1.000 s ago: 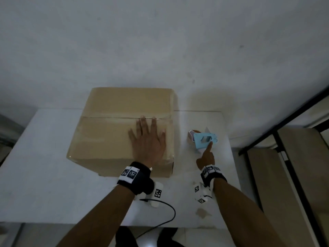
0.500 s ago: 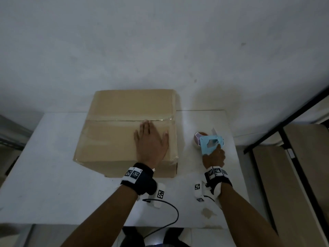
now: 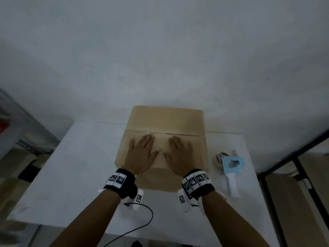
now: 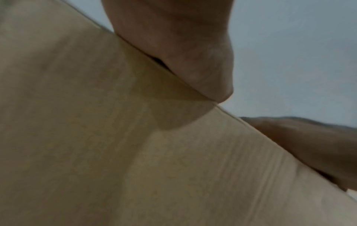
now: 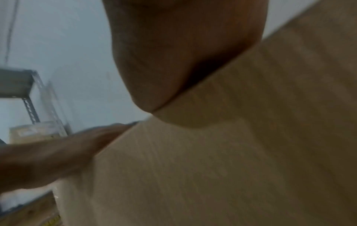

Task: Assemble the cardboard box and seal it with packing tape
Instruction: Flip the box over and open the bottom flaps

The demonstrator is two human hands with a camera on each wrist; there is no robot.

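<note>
A closed brown cardboard box (image 3: 165, 120) stands on the white table (image 3: 85, 157), a shiny strip of tape along the seam between its top flaps. Both hands lie flat on the near flap with fingers straight: my left hand (image 3: 141, 153) on the left, my right hand (image 3: 180, 154) beside it, thumbs almost meeting. The wrist views show each palm (image 4: 173, 45) (image 5: 173, 53) pressed on the cardboard (image 4: 96, 152) (image 5: 231, 152). A light-blue tape dispenser (image 3: 231, 168) with a white handle lies on the table right of the box, untouched.
A black cable (image 3: 142, 227) trails off the table's near edge. A dark metal frame and wooden panels (image 3: 293, 193) stand at the right. A grey shelf (image 5: 25, 85) with a box is at the left. A pale wall is behind.
My right hand has let go of the tape dispenser and moved left onto the box top. The left hand slid left along the flap. The dispenser now lies flat on the table.
</note>
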